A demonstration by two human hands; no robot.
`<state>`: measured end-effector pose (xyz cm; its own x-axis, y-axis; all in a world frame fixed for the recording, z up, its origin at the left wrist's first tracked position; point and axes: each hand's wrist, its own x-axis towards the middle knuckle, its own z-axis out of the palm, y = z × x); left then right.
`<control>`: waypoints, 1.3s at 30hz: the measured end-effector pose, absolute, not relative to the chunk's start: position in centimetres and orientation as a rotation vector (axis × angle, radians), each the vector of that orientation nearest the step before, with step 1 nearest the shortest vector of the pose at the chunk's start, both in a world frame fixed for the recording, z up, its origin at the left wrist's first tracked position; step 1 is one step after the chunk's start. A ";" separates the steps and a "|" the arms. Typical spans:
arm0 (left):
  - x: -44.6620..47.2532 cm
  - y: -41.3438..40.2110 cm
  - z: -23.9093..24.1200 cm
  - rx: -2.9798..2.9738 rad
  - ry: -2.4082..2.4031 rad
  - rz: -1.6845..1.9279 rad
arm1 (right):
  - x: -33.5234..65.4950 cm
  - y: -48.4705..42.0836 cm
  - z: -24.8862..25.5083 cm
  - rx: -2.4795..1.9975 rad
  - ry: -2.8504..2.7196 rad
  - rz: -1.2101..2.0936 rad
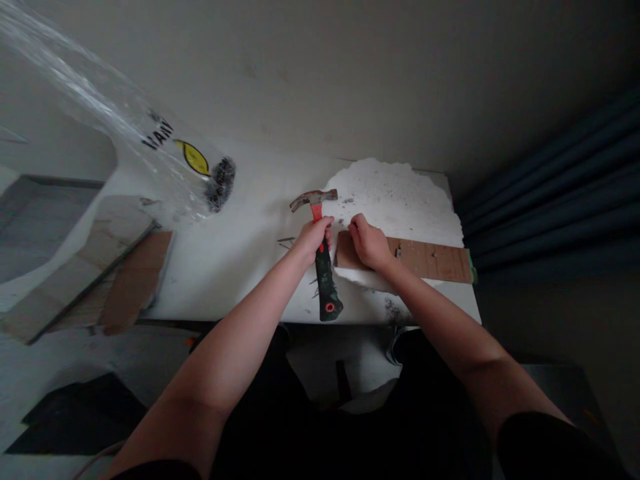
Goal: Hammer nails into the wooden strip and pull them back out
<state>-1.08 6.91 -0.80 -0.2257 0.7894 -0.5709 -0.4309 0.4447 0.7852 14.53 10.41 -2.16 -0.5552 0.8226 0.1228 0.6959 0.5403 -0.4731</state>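
Observation:
My left hand point(314, 236) is wrapped round the upper grip of a claw hammer point(328, 283). The hammer has a rusty metal head, a red neck and a black-green handle that points toward me. Just right of it, my right hand point(369, 243) rests over a narrow brown wooden board point(425, 259) with its fingers curled together; whatever they pinch, if anything, is hidden. Small metal bits stick up from the board right of that hand. Beneath the board lies a rough-edged white slab point(395, 193) with dark crumbs on it.
Thin nails point(286, 241) lie on the white tabletop point(240, 260) left of the hammer. Clear plastic wrap point(125, 127) with printing hangs at upper left. Tile-like and wooden pieces point(137, 270) are stacked at the left edge. A dark curtain point(550, 173) borders the right side.

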 end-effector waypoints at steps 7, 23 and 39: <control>-1.3 7.0 -1.0 0.357 1.433 1.142 | 16.7 8.3 1.0 -0.917 -2.478 0.741; -1.3 6.6 -0.2 0.338 1.383 1.151 | 15.7 -1.2 -6.5 -0.569 -3.197 0.916; -1.5 6.8 -0.5 0.355 1.377 1.152 | 17.1 0.1 -4.9 -0.313 -3.024 0.392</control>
<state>-1.52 6.77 -0.53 -0.2088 0.7918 -0.5739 -0.4253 0.4549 0.7824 17.09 0.13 -4.92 -0.9763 0.2111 0.0489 0.1916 0.9465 -0.2598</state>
